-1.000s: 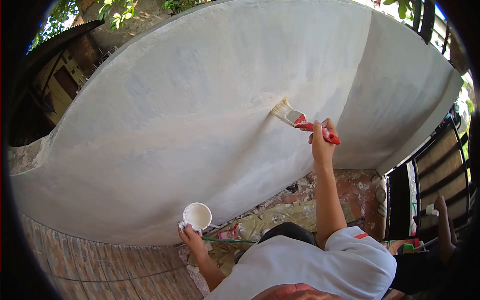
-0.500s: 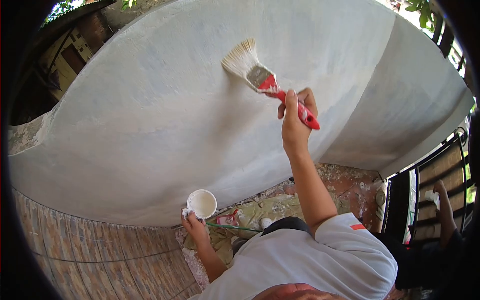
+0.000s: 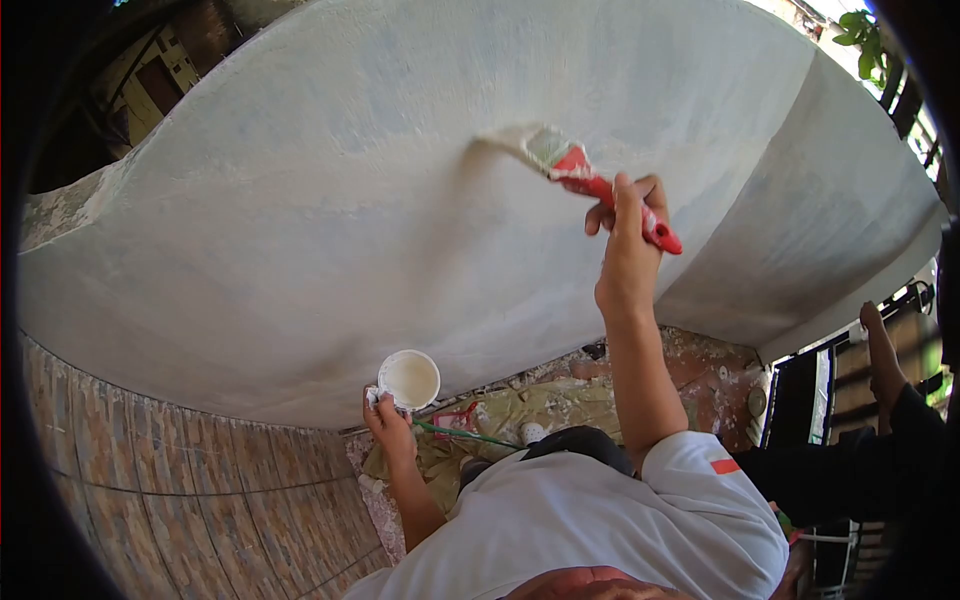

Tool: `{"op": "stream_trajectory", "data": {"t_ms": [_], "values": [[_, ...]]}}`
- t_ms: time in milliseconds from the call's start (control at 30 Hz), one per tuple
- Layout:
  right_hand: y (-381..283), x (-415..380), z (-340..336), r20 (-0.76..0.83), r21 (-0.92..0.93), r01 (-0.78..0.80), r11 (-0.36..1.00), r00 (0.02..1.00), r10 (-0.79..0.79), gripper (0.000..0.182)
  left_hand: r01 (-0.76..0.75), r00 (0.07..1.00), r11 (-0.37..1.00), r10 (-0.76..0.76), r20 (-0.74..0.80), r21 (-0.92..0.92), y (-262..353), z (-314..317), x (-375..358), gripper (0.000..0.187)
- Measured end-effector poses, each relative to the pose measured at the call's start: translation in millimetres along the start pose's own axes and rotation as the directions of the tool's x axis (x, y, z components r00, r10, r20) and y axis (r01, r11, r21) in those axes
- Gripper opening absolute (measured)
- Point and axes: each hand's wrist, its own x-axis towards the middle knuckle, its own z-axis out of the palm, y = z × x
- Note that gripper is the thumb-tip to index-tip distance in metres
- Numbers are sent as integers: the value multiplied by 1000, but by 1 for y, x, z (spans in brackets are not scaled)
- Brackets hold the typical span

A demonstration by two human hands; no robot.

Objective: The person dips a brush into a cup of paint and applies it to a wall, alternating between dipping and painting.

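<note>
My right hand (image 3: 632, 235) is closed around the red handle of a wide paintbrush (image 3: 575, 172). The brush's pale bristles lie bent to the left against the grey-white wall (image 3: 300, 220), and a dark shadow falls below them. Lower down, my left hand (image 3: 390, 424) grips a small white tub (image 3: 411, 379) by its near left side, with what looks like a whitish rag or paint smear at the fingers. Pale paint shows inside the tub, whose opening faces up.
A paint-spattered cloth (image 3: 560, 408) covers part of the floor along the wall's foot. Stone-patterned tiles (image 3: 190, 470) lie at lower left. At right, another person's arm (image 3: 884, 360) reaches toward a dark metal gate (image 3: 910, 340). Leaves (image 3: 862, 45) hang at upper right.
The brush has shifted right and slightly down, and its bristles went from fanned out to bent flat on the wall. The tub rose slightly in view. The other person's arm is higher.
</note>
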Motion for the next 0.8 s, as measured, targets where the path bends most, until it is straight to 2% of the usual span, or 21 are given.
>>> {"op": "stream_trajectory", "data": {"t_ms": [100, 167, 233, 267, 333, 367, 400, 433, 500, 533, 633, 767, 800], "values": [[-51, 12, 56, 46, 182, 235, 955, 968, -247, 24, 40, 999, 999, -40, -29, -12, 8, -18, -11, 4], [-54, 17, 82, 69, 138, 299, 944, 948, -311, 29, 43, 997, 998, -45, -60, -36, 6, -30, -9, 3], [-24, 8, 85, 93, -28, 252, 967, 964, -249, 29, 49, 995, 997, -54, -89, -63, 3, -47, -6, 3], [22, -14, 69, 0, 15, 170, 985, 985, -170, 29, 50, 997, 998, -53, -48, -48, 1, -65, 0, 3], [53, -50, 42, -87, -111, 139, 984, 985, -149, 28, 48, 999, 998, -49, -12, -51, 0, -82, 5, 3], [72, -71, 27, -132, -140, 86, 986, 986, -105, 29, 84, 995, 996, -85, -42, -40, 3, -91, 5, 10], [94, -93, 9, -172, -171, -39, 984, 985, 10, 28, 118, 990, 993, -120, -70, -26, 6, -100, 7, 20], [114, -113, -10, -218, -196, -166, 966, 968, 122, 27, 121, 990, 992, -123, -70, -35, 9, -107, 10, 20], [143, -142, -42, -272, -253, -325, 911, 928, 256, 25, 76, 996, 997, -77, -39, -15, 15, -121, 16, 3], [149, -154, -52, -273, -261, -324, 909, 928, 253, 25, 49, 999, 999, -49, 20, -17, 17, -128, 19, 3], [153, -180, -62, -322, -260, -387, 885, 899, 298, 24, 60, 998, 998, -60, -13, -10, 22, -136, 25, 5], [124, -209, -27, -300, -269, -471, 840, 870, 392, 25, 36, 998, 999, -34, 46, -31, 31, -151, 44, 5], [119, -215, -21, -245, -259, -477, 840, 874, 420, 24, 22, 998, 999, -20, 61, -27, 32, -152, 44, 6]]}}
